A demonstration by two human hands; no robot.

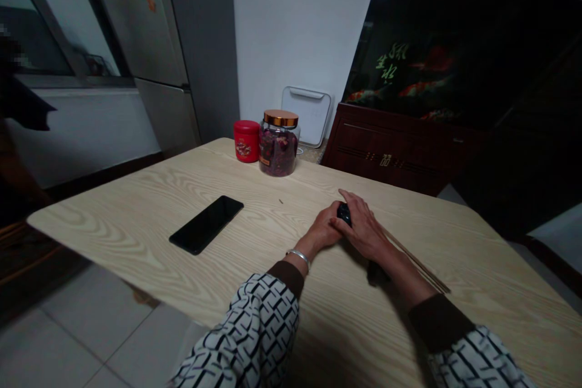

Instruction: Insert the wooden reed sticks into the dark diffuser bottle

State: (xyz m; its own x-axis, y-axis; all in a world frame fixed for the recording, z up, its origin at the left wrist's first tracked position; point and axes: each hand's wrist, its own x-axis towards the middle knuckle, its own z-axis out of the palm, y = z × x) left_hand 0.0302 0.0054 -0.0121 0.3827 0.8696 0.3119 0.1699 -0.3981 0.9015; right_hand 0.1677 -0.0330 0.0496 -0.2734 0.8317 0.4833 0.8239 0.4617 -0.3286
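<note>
Both hands meet over the right part of the table. Between them is a small glossy black object (344, 213), mostly covered, and I cannot make out its kind. My left hand (325, 227) is closed around its left side. My right hand (362, 225) presses against it from the right, its thumb across the near side and its fingers bent over the top. A dark item (376, 274) lies under my right wrist, partly hidden. Beside the right forearm, a pair of thin wooden sticks like chopsticks (421, 264) rests on the table.
A black smartphone (207, 224) lies flat on the light wooden table (136, 212). At its far edge stand a red canister (247, 142) and a glass jar (278, 148) of dried flowers with a copper-coloured lid. Behind are a fridge (204, 42) and a dark fish tank (431, 66).
</note>
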